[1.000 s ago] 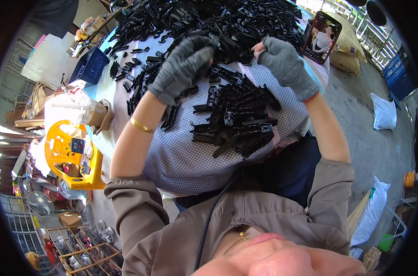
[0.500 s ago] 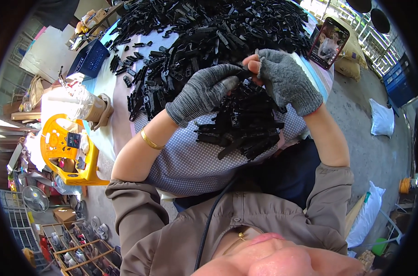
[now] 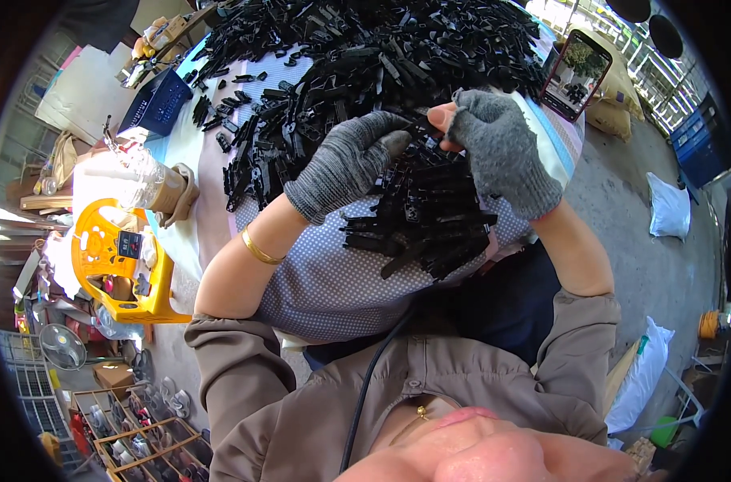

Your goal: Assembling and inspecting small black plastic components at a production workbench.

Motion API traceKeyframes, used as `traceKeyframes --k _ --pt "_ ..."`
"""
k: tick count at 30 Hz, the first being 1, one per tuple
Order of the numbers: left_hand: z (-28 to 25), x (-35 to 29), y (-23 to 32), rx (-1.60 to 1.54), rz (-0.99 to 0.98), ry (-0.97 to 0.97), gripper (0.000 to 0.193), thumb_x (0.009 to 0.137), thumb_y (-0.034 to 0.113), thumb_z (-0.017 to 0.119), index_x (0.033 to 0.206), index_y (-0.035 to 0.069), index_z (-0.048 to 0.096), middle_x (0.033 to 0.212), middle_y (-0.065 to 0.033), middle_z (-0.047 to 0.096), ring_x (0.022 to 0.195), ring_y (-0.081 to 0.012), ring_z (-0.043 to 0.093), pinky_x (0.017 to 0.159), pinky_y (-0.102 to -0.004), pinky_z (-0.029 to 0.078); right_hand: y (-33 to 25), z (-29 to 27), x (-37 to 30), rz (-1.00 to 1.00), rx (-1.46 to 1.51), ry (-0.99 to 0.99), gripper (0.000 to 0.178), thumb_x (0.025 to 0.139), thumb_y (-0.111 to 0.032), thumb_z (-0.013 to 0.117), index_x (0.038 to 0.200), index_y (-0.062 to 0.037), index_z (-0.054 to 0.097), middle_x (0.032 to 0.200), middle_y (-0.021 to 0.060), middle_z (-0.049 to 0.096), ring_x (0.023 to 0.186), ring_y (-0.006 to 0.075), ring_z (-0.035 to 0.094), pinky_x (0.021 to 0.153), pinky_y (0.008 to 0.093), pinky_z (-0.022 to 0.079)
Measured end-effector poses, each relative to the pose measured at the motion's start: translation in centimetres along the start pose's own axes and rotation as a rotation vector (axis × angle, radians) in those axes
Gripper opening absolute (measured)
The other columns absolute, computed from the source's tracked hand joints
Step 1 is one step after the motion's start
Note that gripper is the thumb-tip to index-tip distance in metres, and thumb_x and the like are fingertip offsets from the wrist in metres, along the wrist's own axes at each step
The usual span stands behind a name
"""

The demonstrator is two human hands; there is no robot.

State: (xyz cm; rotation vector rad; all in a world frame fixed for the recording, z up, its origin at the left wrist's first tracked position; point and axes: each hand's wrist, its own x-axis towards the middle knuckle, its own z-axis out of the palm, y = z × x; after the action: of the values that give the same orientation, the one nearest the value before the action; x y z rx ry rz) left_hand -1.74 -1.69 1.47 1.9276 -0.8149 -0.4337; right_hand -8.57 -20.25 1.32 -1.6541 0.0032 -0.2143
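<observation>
While our two gloved hands meet just above the middle of the view, they pinch a small black plastic part (image 3: 420, 128) between them. Our left hand (image 3: 345, 165), in a grey knit glove, comes in from seven o'clock and closes its fingertips on the near end of the part. Our right hand (image 3: 498, 149), in a fingerless grey glove, comes in from four o'clock; its bare thumb and forefinger clamp the far end. The two hands touch at the part, with no gap that we can see between them.

The part sits at about twelve o'clock from the view's centre, held just over a heap of assembled black pieces (image 3: 430, 221) that lies on the dotted cloth of the table (image 3: 325, 285). Beyond the hands, toward twelve o'clock, a far larger pile of loose black parts (image 3: 365, 48) covers the table's far side, with strays trailing off toward ten o'clock.

At one o'clock a phone (image 3: 575, 74) stands propped, its screen lit. At ten o'clock a dark blue basket (image 3: 158, 108) rests near the table edge. At nine o'clock we see a clear plastic bottle (image 3: 144, 183) lying on its side, and just below it a yellow plastic stool (image 3: 112, 265). A gold bangle (image 3: 258, 249) circles our left wrist.
</observation>
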Motion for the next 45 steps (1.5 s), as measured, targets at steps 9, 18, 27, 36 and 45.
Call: traceKeyframes --k 9,18,27,36,45 --pt "1.6 -0.4 0.3 0.052 0.250 -0.126 0.023 0.089 0.019 0.053 0.102 0.001 0.060 0.075 -0.0111 0.063 0.065 -0.0170 0.059 0.065 -0.0294 0.050 -1.2 0.5 0.7 -0.032 -0.022 -0.202 0.075 0.084 -0.068 0.031 0.092 -0.0020 0.066 0.084 0.0107 0.064 0.082 0.0187 0.062 0.081 0.0313 0.049" --pt "2.4 -2.3 1.8 0.320 0.416 -0.101 0.024 0.085 0.023 0.053 0.102 0.007 0.061 0.086 -0.0160 0.060 0.078 -0.0298 0.060 0.071 -0.0368 0.048 -1.1 2.0 -0.7 -0.274 0.018 -0.297 0.064 0.087 -0.058 0.039 0.093 0.0019 0.062 0.089 0.0118 0.063 0.083 0.0175 0.062 0.078 0.0288 0.049" --pt "0.3 -0.4 0.4 0.376 0.416 -0.078 0.025 0.088 0.028 0.053 0.102 0.009 0.063 0.087 -0.0129 0.063 0.082 -0.0264 0.059 0.077 -0.0362 0.048 3.4 -8.5 5.1 -0.069 -0.816 0.074 0.022 0.085 -0.022 0.060 0.096 -0.0023 0.064 0.085 0.0070 0.064 0.080 0.0126 0.061 0.071 0.0277 0.050" --pt "0.4 5.8 -0.6 1.114 0.105 -0.230 0.038 0.077 0.015 0.062 0.115 0.016 0.058 0.109 -0.0109 0.051 0.102 -0.0289 0.052 0.088 -0.0362 0.045 6.2 -6.3 6.4 -0.259 -1.310 0.114 0.031 0.081 -0.033 0.058 0.096 -0.0064 0.064 0.089 0.0158 0.063 0.086 0.0317 0.060 0.076 0.0395 0.048" --pt "-1.3 5.9 -2.2 0.549 0.133 -0.006 0.036 0.076 0.012 0.066 0.108 0.002 0.053 0.112 -0.0124 0.050 0.095 -0.0216 0.055 0.083 -0.0332 0.049 4.9 -7.5 4.6 -0.317 -0.977 -0.015 0.021 0.081 -0.021 0.055 0.092 -0.0047 0.063 0.088 0.0151 0.063 0.087 0.0289 0.060 0.078 0.0383 0.048"
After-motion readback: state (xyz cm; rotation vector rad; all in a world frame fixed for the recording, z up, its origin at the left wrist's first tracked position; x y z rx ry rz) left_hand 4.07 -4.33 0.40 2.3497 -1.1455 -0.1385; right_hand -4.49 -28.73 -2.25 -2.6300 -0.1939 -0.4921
